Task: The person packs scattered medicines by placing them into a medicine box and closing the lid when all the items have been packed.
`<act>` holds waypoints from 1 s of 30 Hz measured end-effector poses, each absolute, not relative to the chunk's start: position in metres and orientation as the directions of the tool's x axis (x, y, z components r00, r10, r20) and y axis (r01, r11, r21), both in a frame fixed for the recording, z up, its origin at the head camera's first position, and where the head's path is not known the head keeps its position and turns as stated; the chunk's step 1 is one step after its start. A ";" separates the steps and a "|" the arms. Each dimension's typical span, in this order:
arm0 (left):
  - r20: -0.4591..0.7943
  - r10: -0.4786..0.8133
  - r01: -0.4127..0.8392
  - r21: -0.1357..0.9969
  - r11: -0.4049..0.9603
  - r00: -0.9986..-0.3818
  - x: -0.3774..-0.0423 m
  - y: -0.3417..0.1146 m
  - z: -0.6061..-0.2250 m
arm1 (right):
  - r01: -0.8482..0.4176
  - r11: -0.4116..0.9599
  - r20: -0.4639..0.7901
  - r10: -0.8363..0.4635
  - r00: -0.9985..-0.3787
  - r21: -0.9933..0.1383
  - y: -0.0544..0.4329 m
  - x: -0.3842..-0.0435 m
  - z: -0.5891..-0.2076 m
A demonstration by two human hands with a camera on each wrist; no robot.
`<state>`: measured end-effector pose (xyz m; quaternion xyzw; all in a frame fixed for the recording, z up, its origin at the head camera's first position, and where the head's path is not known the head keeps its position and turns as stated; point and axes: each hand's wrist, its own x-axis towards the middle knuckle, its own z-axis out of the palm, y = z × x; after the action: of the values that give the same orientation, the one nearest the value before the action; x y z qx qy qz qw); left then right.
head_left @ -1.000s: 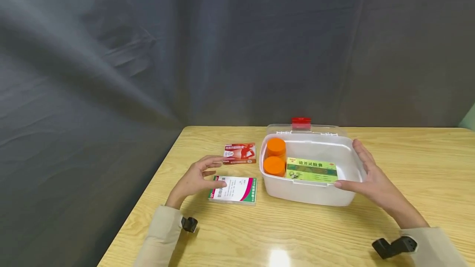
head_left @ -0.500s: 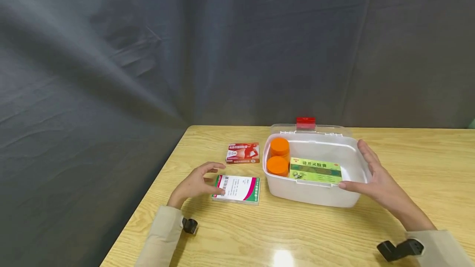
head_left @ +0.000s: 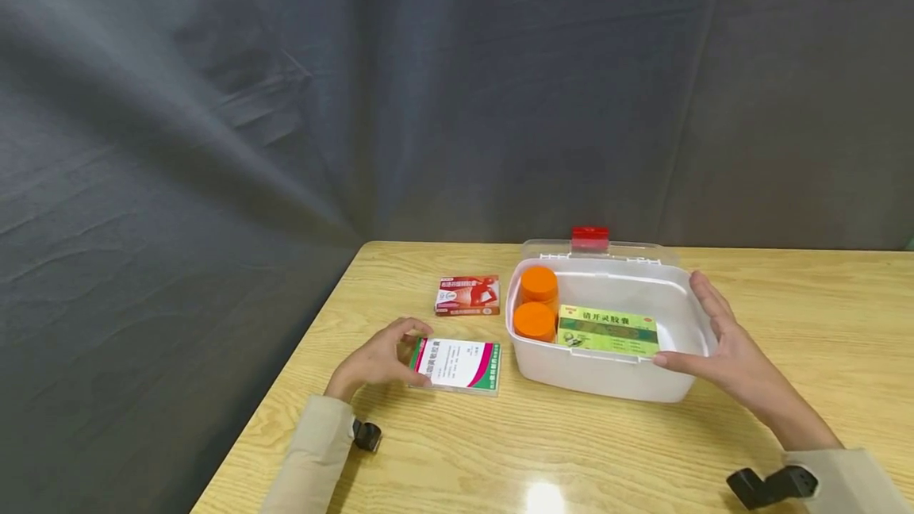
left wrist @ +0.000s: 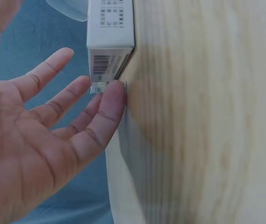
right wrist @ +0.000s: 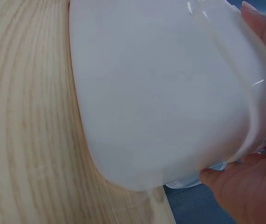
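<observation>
My left hand point(head_left: 374, 359) is at the left end of a white, green and magenta medicine box point(head_left: 460, 365) lying flat on the table. In the head view its thumb overlaps the box's near corner, and its forefinger is by the far corner. The left wrist view shows fingers spread beside the white box end with a barcode point(left wrist: 105, 65), one fingertip right at its lower edge. My right hand point(head_left: 735, 359) holds the right end of a white plastic tub point(head_left: 600, 375), thumb at the front rim, fingers along the right side. Inside are two orange-capped bottles point(head_left: 538, 284) and a yellow-green medicine box point(head_left: 607, 329).
A red medicine box point(head_left: 467, 295) lies behind the white one, left of the tub. The tub's clear lid point(head_left: 643, 251), with a red latch point(head_left: 589, 238), hangs open at the back. A dark curtain point(head_left: 500, 101) stands behind the wooden table point(head_left: 457, 450).
My left hand has come down to the white medicine box, its thumb now nearer the front edge. My right hand stays on the tub. The head view has shifted slightly.
</observation>
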<state>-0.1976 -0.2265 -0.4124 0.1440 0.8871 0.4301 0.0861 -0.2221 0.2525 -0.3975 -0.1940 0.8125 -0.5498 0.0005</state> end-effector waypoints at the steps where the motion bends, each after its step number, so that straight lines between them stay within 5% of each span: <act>1: -0.029 0.335 0.185 0.787 0.588 -0.942 -0.197 -0.226 -0.413 | -0.312 0.319 0.210 -0.316 -0.925 -0.895 0.252 -0.222 -0.398; 30: -0.063 0.419 0.200 0.808 0.554 -0.906 -0.199 -0.223 -0.415 | -0.292 0.330 0.192 -0.303 -0.934 -0.897 0.252 -0.222 -0.398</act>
<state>-0.1990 -0.2232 -0.4146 0.1775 0.8724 0.4379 0.1252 -0.2220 0.2525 -0.3981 -0.1823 0.8156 -0.5491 0.0048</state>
